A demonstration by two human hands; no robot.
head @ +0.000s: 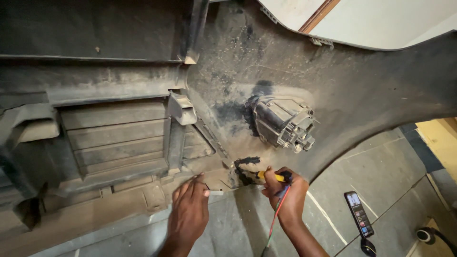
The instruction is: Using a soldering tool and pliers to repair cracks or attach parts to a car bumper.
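A large dusty grey car bumper (119, 95) stands inside-out in front of me. My right hand (285, 195) grips a yellow-handled tool (271, 176) with red and green wires trailing from it. Its tip touches a dark melted patch (245, 169) on the bumper's lower edge. My left hand (189, 212) presses flat on that lower edge just left of the patch, with a small pale strip (215, 192) at its fingertips. A grey lamp housing (284, 123) is set in the bumper above my right hand.
A phone (359, 214) with a lit screen lies on the grey tiled floor at the right. Near it sits a small round black object (367, 247), and a black cable end (427, 235) lies at the far right. A yellow surface (440, 138) borders the right edge.
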